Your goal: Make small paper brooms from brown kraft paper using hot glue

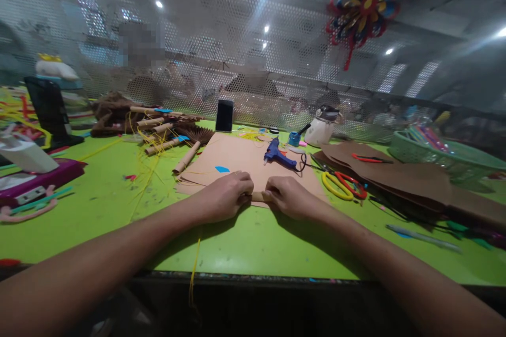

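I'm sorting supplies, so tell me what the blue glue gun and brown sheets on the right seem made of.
Blue glue gun: probably smooth hard plastic, from its coloured, moulded-looking body. Brown sheets: matte, likely paper or thin card, from their layered edges.

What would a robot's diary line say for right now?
left hand: on rolled paper | right hand: on its other end | glue gun: lying beyond

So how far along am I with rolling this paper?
Already done, it seems: several brown rolls, lying among yellow strands. In hand: your left hand and right hand pinch a rolled edge of the tan sheet. Probably left: that sheet's flat part, perhaps also the flat darker sheets to the right.
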{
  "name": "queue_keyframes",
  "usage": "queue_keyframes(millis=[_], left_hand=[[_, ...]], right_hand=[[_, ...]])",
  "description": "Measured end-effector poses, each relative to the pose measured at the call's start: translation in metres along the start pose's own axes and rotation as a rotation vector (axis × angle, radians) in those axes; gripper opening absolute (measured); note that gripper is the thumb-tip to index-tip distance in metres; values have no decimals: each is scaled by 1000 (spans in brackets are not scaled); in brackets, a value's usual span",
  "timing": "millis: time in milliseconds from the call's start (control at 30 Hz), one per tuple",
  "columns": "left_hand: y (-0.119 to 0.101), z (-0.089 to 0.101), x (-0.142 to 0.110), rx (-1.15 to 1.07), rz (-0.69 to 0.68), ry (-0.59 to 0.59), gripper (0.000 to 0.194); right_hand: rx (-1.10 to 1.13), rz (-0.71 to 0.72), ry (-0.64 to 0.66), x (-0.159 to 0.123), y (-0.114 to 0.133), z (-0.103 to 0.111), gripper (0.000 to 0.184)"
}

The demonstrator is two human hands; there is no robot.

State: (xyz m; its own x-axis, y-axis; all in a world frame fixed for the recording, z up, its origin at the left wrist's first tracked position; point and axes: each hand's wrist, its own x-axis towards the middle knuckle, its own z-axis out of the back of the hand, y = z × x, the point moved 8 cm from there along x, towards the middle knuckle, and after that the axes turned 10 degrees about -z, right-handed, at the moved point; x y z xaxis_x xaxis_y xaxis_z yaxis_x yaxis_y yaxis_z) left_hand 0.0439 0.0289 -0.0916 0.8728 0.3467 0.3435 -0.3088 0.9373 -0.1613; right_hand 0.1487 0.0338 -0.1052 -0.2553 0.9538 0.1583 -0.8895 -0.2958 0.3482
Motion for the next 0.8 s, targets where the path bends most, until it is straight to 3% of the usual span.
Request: queue_keyframes(millis=[333, 467, 600, 667, 800], left_hand=[[2, -1, -2, 98, 25, 18, 15], [3, -2, -2, 77, 5, 5, 16], [6, -1, -3, 36, 58, -34, 4], [7, 1, -4, 12, 80, -67, 10], [-1, 1, -2, -13, -51, -65, 20]], right_hand=[[137, 0, 247, 19, -1, -1, 21], [221, -17, 276, 20, -5, -4, 19], [282, -29, 302, 18, -6, -5, 20], [317, -30, 299, 18, -5, -3, 21], [420, -36, 304, 14, -4, -2, 21]])
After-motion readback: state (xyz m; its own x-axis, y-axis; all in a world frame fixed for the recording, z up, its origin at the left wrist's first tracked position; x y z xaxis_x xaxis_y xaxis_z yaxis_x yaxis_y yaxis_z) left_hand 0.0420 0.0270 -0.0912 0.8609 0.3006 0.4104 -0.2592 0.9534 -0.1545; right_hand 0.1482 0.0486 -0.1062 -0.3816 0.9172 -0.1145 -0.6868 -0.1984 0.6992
